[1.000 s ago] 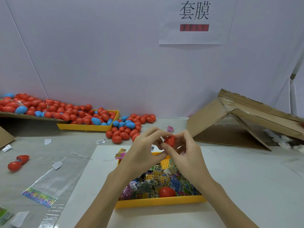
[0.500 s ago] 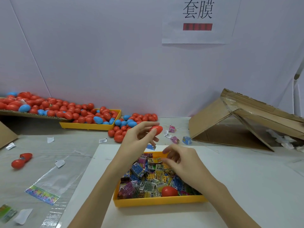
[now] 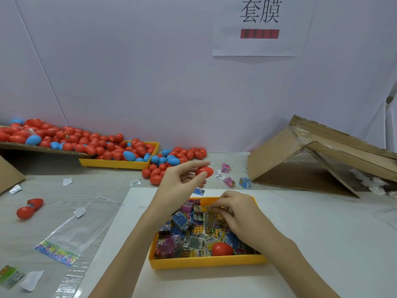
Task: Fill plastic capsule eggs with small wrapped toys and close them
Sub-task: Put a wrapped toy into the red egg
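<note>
A pale wall [image 3: 129, 72] backs a grey bench [image 3: 103, 190]; a paper sign [image 3: 260, 29] with printed characters hangs at upper right. At far left, an open red egg [image 3: 30, 208] lies on the bench, near a clear bag [image 3: 68, 235] with a coloured header. Behind, red and blue eggs [image 3: 71, 140] are heaped on a cardboard sheet [image 3: 38, 148] and spill into a far tray [image 3: 120, 163], yellow, against the wall; more lie loose just beside its right end. A white sheet [image 3: 300, 244] covers the bench centre and carries a near tray [image 3: 206, 262], yellow, filled with wrapped toys [image 3: 182, 222] and one red half-shell [image 3: 222, 248]. The left hand [image 3: 180, 181] is raised above the tray's far edge, pinching a closed red egg [image 3: 205, 171] between thumb and fingertips. The right hand [image 3: 238, 214] reaches into the tray, fingers curled down among the toys; whether it grips one, I cannot tell. A few loose toys [image 3: 229, 182] lie beyond the tray. A collapsed carton [image 3: 311, 160] stands at right.
</note>
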The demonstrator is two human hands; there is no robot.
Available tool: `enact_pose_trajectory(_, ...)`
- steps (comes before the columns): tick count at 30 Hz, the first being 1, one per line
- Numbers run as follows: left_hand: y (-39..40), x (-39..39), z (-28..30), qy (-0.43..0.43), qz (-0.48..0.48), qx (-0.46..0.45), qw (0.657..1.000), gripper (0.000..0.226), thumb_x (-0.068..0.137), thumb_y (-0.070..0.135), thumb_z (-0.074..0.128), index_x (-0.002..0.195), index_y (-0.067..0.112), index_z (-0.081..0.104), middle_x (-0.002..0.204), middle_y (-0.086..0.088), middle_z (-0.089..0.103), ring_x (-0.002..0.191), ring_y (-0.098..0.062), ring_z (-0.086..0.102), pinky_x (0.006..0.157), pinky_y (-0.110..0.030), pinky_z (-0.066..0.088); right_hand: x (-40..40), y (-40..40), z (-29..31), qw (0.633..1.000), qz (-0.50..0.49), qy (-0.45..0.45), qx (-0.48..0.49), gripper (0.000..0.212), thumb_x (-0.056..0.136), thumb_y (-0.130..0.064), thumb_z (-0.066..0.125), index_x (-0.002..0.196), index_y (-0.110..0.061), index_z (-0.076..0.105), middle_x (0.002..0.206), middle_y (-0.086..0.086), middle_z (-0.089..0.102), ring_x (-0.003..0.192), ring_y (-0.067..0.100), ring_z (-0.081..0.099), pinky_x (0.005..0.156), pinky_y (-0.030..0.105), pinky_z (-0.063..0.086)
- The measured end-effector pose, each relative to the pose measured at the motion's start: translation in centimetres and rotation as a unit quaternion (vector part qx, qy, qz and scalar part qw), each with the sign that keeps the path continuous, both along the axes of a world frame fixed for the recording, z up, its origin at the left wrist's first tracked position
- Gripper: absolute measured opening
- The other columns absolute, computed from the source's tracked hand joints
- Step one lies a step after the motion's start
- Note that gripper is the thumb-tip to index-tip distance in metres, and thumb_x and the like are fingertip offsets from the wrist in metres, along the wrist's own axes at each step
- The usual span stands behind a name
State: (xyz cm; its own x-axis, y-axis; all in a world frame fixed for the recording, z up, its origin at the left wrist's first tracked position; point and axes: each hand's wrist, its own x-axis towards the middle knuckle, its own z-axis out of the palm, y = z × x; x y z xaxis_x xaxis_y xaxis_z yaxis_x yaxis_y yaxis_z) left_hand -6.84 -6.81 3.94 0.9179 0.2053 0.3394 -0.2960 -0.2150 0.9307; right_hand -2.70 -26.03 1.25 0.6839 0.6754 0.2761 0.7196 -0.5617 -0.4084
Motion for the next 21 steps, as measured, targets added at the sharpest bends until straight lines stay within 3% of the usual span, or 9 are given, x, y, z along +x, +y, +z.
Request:
enact_pose_trajectory(3,0.2,0.1,-0.2,0.008,0.000,0.016,1.000,0.026,0.099,0.015,0.068,0.120,0.029,0.074,0.093,0.007,0.078,0.085,-0.011,0.075,0.077,-0.017,0.057,0.1,-0.1,0.0,1.000,0.001,-0.019,-0.002,0.031,0.108,-0.025,0.052,0.132,-0.023,0.071,0.116,-0.002,0.065,0.106,0.012,0.055,0.090,0.025,0.046)
enact_pose_trajectory(6,0.4,0.2,-0.4,0.015,0.005,0.032,0.999,0.024,0.105,0.018,0.056,0.119,0.027,0.074,0.072,0.007,0.068,0.068,-0.010,0.064,0.067,-0.023,0.054,0.1,-0.3,0.2,1.000,0.007,-0.013,0.014,0.033,0.108,-0.023,0.050,0.137,-0.020,0.066,0.119,-0.002,0.061,0.109,0.012,0.053,0.094,0.028,0.047)
enact_pose_trajectory(9,0.3,0.3,-0.6,0.019,0.001,0.061,0.998,0.028,0.110,0.023,0.045,0.111,0.021,0.073,0.068,0.001,0.062,0.064,-0.019,0.057,0.060,-0.032,0.048,0.2,-0.6,0.6,0.998,0.009,0.008,0.055,0.027,0.107,-0.020,0.054,0.126,-0.017,0.073,0.117,-0.004,0.063,0.106,0.008,0.057,0.092,0.021,0.047)
enact_pose_trajectory(14,0.0,0.2,-0.6,0.009,-0.021,0.124,0.992,0.022,0.108,0.026,0.050,0.114,0.018,0.070,0.086,-0.002,0.073,0.077,-0.021,0.073,0.073,-0.039,0.062,0.6,-1.3,1.3,0.989,0.003,0.071,0.131,0.016,0.099,-0.018,0.069,0.110,-0.022,0.080,0.097,-0.015,0.075,0.092,0.000,0.066,0.080,0.013,0.052)
enact_pose_trajectory(19,0.1,0.2,-0.7,-0.004,-0.024,0.125,0.992,0.020,0.105,0.015,0.058,0.121,0.018,0.069,0.107,0.000,0.071,0.089,-0.014,0.075,0.076,-0.029,0.063,1.2,-1.6,0.9,0.985,-0.016,0.106,0.137,0.011,0.092,-0.023,0.078,0.100,-0.029,0.074,0.080,-0.016,0.077,0.080,-0.003,0.071,0.073,0.011,0.051)
enact_pose_trajectory(21,0.2,0.2,-0.6,0.000,-0.027,0.126,0.992,0.021,0.105,0.013,0.057,0.121,0.020,0.068,0.105,0.001,0.071,0.086,-0.014,0.073,0.071,-0.028,0.061,1.3,-1.7,0.8,0.987,-0.020,0.104,0.120,0.006,0.093,-0.028,0.077,0.097,-0.028,0.074,0.081,-0.015,0.078,0.080,-0.002,0.071,0.075,0.016,0.055)
